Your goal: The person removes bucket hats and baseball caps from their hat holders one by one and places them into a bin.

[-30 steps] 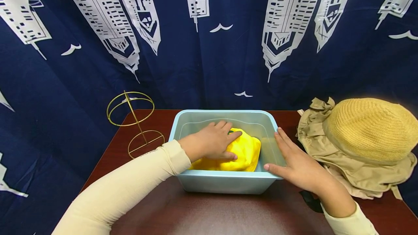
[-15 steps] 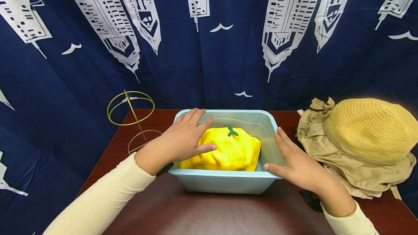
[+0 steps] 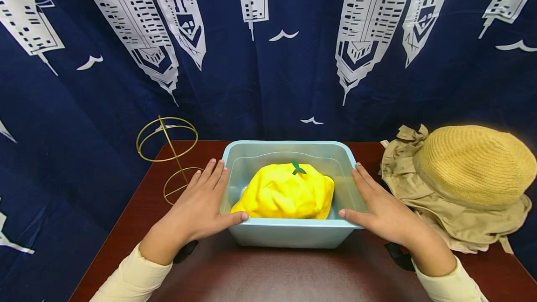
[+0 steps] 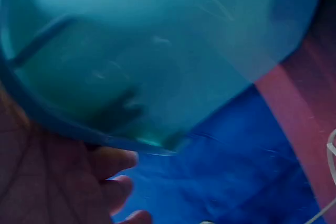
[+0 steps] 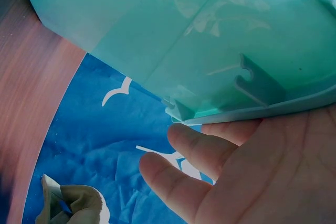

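A light blue plastic bin (image 3: 289, 234) stands on the table, and a yellow cloth hat (image 3: 289, 192) with a green leaf tab lies inside it. My left hand (image 3: 197, 206) is at the bin's left side, fingers straight, thumb near the front left corner of the rim. On the opposite side my right hand (image 3: 388, 213) rests along the right rim with straight fingers, its thumb at the front edge. Both wrist views show the bin's outer wall (image 4: 157, 51) from below its rim. In the right wrist view the fingers (image 5: 202, 150) extend just under the rim.
A gold wire hat stand (image 3: 178, 162) stands on the table left of the bin. To the right, a straw hat (image 3: 478, 167) with a tan fabric brim lies on the dark red table (image 3: 268, 274). A navy curtain (image 3: 251, 97) with white building prints hangs behind.
My left hand has lifted off the yellow hat and moved left and down to the bin's left side. The hat and its green leaf are now uncovered. The right hand has stayed in place.
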Demonstrator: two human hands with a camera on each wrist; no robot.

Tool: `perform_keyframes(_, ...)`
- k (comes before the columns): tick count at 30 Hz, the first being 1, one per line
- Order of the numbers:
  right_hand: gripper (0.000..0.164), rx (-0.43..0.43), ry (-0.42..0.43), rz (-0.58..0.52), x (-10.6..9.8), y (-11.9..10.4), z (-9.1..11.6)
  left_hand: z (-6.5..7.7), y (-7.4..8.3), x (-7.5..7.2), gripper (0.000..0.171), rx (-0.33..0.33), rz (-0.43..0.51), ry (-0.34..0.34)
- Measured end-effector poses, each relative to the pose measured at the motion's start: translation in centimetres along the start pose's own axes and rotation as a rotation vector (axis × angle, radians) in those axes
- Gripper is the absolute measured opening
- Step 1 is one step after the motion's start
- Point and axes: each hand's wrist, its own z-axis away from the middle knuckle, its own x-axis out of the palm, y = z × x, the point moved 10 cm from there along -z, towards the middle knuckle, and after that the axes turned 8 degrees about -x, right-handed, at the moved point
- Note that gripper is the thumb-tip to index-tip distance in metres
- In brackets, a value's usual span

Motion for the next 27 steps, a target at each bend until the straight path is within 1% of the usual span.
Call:
perform_keyframes(3,0.102,-0.005,-0.003,-0.005,0.2,-0.2,-0.1,0.6,-0.8,0.6,0.108,-0.019,0.006,0.027)
perform_keyframes(7,0.102,-0.004,-0.009,-0.015,0.3,-0.2,-0.2,1.0,-1.1,0.9,0.103,-0.016,-0.007,0.065)
perform_keyframes(12,0.102,0.005,0.003,-0.019,0.1,-0.1,0.0,0.6,-0.8,1.1,0.098,0.016,-0.020,0.093)
perform_keyframes(15,0.101,0.010,0.020,-0.033,-0.1,0.0,0.1,0.1,-0.6,0.9,0.096,0.039,-0.027,0.107)
perform_keyframes(21,0.097,-0.012,0.017,-0.032,-0.1,-0.1,-0.2,0.1,-0.7,0.9,0.096,0.036,-0.015,0.108)
perform_keyframes(24,0.094,-0.055,0.020,0.012,-0.8,-0.4,-0.1,0.3,-0.7,1.0,0.096,0.030,0.000,0.105)
perform_keyframes(26,0.091,-0.084,0.049,0.056,-2.1,-0.5,0.2,0.4,-0.6,1.2,0.096,0.027,0.011,0.103)
perform_keyframes(27,0.090,-0.100,0.077,0.089,-3.1,-0.5,0.4,0.5,-0.7,1.2,0.096,0.024,0.012,0.102)
